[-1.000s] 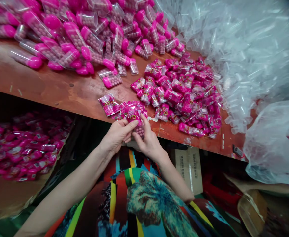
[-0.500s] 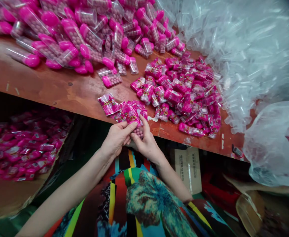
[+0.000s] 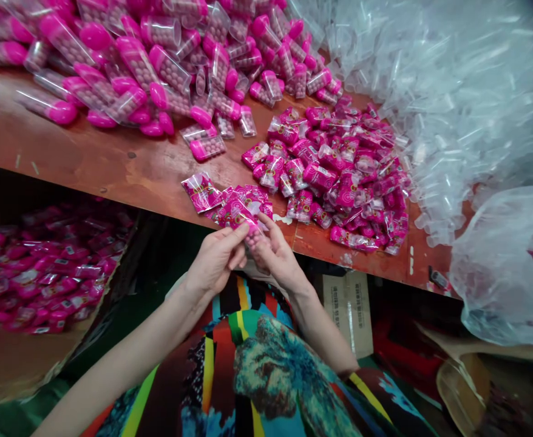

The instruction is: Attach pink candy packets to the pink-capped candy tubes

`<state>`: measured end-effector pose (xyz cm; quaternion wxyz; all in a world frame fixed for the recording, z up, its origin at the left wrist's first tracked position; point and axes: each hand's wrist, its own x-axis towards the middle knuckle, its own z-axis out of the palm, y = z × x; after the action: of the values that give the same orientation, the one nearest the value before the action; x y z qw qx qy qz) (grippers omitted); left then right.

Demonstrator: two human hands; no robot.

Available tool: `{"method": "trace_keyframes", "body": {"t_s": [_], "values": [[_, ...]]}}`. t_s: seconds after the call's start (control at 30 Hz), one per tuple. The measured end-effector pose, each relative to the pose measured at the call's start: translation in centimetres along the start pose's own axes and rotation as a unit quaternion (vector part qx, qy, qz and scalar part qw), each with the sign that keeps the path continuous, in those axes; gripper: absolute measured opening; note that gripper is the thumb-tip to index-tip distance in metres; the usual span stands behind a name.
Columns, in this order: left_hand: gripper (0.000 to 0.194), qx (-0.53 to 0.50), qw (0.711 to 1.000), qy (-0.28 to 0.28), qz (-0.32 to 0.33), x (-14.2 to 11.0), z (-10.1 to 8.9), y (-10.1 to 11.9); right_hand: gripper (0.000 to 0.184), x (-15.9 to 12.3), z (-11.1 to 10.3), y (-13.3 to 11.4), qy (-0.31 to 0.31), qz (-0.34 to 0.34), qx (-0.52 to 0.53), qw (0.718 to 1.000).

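Bead-filled tube [image 3: 251, 241]: held between both hands, just off front edge of table [image 3: 112, 164]. Large heap of tubes [image 3: 170, 67] without wrappers lies upper left; I judge those left to do. Cardboard box [image 3: 34, 361] below left holds many pink-wrapped packs [image 3: 43, 273]; those look done. Held one seems part-way, pink wrapper [image 3: 235, 212] against it. Left hand [image 3: 214, 255] pinches wrapper, thumb on fingers; right hand [image 3: 278, 255] half-curled around tube. Carton [image 3: 352, 309] shows Chinese characters, too small on my feed; wrapper print also unreadable.

A reddish-brown wooden table [image 3: 134, 176] catches soft light. Below its near edge, shadows surround printed cardboard [image 3: 355, 309].
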<state>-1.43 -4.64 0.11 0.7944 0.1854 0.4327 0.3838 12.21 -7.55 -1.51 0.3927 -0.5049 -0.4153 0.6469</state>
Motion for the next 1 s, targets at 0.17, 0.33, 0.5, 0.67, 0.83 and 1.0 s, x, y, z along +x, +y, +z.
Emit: {"method": "trace_keyframes", "body": {"t_s": [0.17,0.33,0.5,0.67,0.83,1.0], "values": [[0.034,0.008,1.0,-0.001,-0.008,0.6,-0.1,0.6,0.058,0.1,-0.4,-0.2,0.03,0.009,0.021,0.999],[0.033,0.028,0.999,0.034,-0.004,0.9,0.1,0.1,0.053,0.2,0.6,0.7,0.082,-0.05,-0.085,0.992],[0.034,0.026,0.998,0.054,-0.007,1.0,0.2,0.5,0.052,0.1,1.0,0.8,0.091,-0.083,-0.171,0.977],[0.031,-0.037,0.999,-0.02,-0.033,1.5,-0.7,1.0,0.055,0.3,0.9,0.4,0.068,-0.037,-0.007,0.997],[0.028,-0.084,0.993,-0.074,-0.042,1.6,-1.2,0.9,0.056,0.6,0.7,-0.1,0.041,0.043,0.088,0.994],[0.03,0.002,1.0,-0.024,-0.008,1.3,-0.6,0.3,0.058,0.6,1.0,0.4,0.091,-0.062,-0.06,0.992]]}}
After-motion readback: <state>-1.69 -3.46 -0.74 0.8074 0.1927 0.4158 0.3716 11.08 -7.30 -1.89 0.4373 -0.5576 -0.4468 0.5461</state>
